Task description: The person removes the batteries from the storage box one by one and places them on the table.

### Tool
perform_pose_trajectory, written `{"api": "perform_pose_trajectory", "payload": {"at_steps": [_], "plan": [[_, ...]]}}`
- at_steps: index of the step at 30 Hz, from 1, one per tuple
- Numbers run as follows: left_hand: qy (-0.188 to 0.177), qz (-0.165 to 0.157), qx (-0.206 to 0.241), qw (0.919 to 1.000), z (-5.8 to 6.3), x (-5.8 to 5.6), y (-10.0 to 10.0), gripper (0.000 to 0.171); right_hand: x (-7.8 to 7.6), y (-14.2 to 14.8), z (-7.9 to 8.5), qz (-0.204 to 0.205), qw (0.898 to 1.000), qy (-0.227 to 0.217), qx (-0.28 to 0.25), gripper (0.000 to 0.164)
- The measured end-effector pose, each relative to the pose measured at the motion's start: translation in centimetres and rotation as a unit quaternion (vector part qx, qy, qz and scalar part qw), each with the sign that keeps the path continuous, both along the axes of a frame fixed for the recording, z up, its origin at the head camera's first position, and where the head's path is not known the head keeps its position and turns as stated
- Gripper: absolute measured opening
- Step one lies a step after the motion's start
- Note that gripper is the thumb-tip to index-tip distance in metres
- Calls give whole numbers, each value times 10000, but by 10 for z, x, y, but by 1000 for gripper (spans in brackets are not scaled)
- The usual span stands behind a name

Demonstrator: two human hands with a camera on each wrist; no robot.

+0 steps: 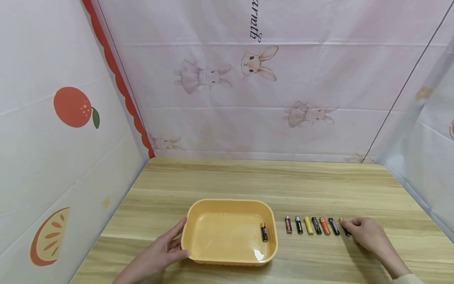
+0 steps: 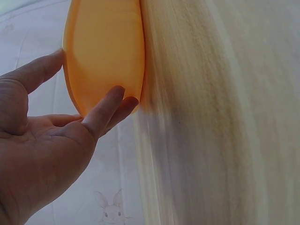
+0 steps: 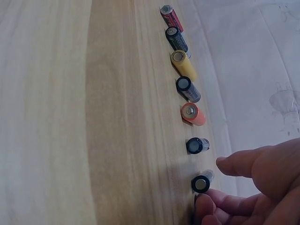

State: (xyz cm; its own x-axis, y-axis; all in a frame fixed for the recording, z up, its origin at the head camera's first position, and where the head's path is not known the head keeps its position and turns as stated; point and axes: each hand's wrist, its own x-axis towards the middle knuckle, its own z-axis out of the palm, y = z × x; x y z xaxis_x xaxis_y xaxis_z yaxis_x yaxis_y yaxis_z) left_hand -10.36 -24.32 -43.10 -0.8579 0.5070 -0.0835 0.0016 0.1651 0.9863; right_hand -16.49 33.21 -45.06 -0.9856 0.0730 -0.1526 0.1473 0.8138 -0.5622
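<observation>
A yellow plastic tray sits on the table, a black battery with a copper-coloured end lying inside near its right wall. My left hand touches the tray's left end, thumb and extended fingers spread along its outer side. To the right of the tray, my right hand is at the last battery of a row. In the right wrist view its fingertips are right beside that dark battery, and the thumb stands a little apart on the other side. The hand partly hides this battery in the head view.
Along the row lie a dark red battery, a yellow battery, an orange battery and several black ones. Beneath everything is a wood-grain table, bordered by a rabbit-printed backdrop and a fruit-printed side cloth.
</observation>
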Motion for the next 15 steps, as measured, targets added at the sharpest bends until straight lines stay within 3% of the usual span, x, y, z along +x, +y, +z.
{"api": "perform_pose_trajectory", "payload": {"at_steps": [15], "plan": [[58, -7, 2, 10000, 0, 2, -1, 92, 1, 0, 3, 7, 10000, -72, 39, 48]]}}
